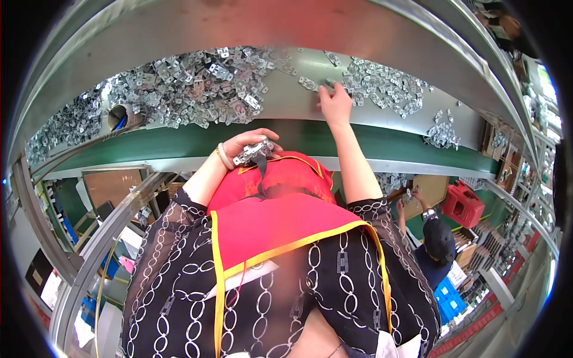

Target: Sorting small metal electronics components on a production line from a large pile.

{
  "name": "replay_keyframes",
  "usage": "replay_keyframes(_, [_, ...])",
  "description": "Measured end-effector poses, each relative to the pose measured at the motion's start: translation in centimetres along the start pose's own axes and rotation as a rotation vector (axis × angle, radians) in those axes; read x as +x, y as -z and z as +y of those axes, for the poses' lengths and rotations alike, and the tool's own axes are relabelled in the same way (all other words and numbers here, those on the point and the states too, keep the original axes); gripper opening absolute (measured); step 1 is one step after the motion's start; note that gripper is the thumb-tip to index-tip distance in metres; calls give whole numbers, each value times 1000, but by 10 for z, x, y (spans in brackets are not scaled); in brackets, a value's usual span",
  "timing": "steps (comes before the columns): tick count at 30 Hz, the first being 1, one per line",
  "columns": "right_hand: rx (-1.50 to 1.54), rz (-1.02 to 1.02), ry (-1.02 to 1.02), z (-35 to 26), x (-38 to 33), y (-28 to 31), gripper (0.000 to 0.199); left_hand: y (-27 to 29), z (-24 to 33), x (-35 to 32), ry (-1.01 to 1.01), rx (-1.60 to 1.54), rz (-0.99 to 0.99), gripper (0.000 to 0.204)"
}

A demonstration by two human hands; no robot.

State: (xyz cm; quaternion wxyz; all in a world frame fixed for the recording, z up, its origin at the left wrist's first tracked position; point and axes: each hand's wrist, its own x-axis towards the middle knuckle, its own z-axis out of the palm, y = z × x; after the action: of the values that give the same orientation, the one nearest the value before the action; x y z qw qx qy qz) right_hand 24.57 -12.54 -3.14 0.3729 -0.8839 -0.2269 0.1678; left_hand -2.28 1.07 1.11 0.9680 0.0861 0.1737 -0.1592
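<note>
Several small silvery metal hinge-like parts (pixel 253 151) are gathered in my left hand (pixel 246 139), whose fingers curl around them just in front of the red apron. A dark strap hangs down below them. My right hand (pixel 336 107) reaches over the metal worktop (pixel 280 95), thumb and finger apart. One small metal part (pixel 330 82) lies right at its fingertips; whether they touch it is hard to see. Another metal part (pixel 308 83) rests just left of those fingers.
A large heap of metal parts (pixel 185 83) covers the worktop's left; a looser spread (pixel 382 86) lies right, with a small pile (pixel 442 136) beyond. A round tube (pixel 118 117) sits in the heap. At lower right a person in a dark cap (pixel 439 240) works near a red crate (pixel 461 204).
</note>
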Motion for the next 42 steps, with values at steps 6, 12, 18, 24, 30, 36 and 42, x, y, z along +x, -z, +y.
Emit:
replay_keyframes(6, [-381,113,552,-34,-22,25,35,5,-2,-5,-30,-16,-7,36])
replay_keyframes(12, [-496,133,522,4,0,26,19,1,-1,-8,-37,-7,-9,33])
replay_keyframes(18, [-356,119,581,-43,19,-5,19,3,-1,-4,-31,-27,-9,32])
replay_keyframes(24, [-281,47,497,-96,16,-24,24,-2,-6,-13,-94,-9,11,31])
replay_keyframes(30, [-222,229,679,-75,63,-56,30,-10,2,-8,-70,33,14,31])
replay_keyframes(36, [-433,-96,395,-76,89,-77,32,-6,4,-16,-53,-35,105,34])
replay_keyframes(42, [133,86,394,-23,78,-8,24,8,1,-5,-103,-217,7,40])
